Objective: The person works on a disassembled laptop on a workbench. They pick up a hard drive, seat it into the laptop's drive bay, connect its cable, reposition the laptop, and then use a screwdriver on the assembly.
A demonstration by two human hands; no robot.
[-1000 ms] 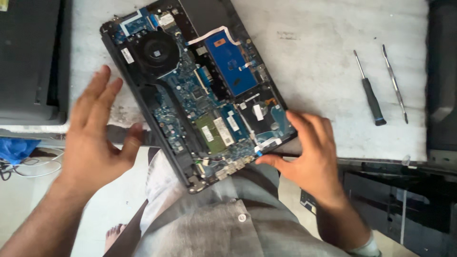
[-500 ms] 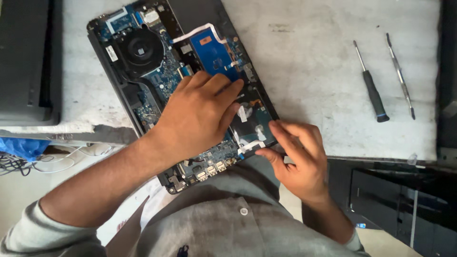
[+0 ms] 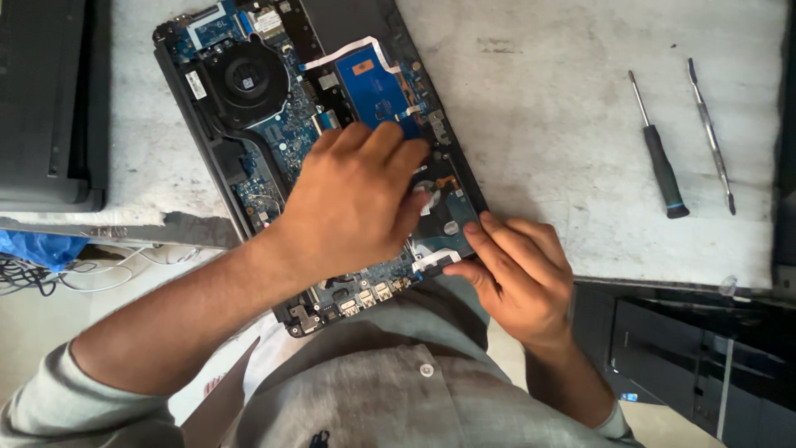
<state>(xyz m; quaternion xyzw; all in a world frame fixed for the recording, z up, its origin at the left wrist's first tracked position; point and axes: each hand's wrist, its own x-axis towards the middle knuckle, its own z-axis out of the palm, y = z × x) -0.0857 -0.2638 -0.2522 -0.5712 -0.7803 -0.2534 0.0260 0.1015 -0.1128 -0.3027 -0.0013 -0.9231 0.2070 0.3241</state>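
An opened laptop (image 3: 249, 99) lies tilted on a pale worn table (image 3: 547, 108), its blue circuit board, black fan and a blue rectangular panel bare. My left hand (image 3: 352, 203) lies palm down across the middle of the board, fingers spread toward the right edge, hiding what is beneath. My right hand (image 3: 518, 278) grips the laptop's near right corner, with fingertips pressed on the edge beside a round silver part.
A black-handled screwdriver (image 3: 659, 158) and a thin metal pry tool (image 3: 711, 133) lie at the right of the table. A closed dark laptop (image 3: 46, 108) sits at the left. Cables (image 3: 91, 270) and a blue rag hang below the table's edge. Dark equipment stands lower right.
My left hand moved from off the laptop's left side onto the board and has stayed there. My right hand stays at the near right corner.
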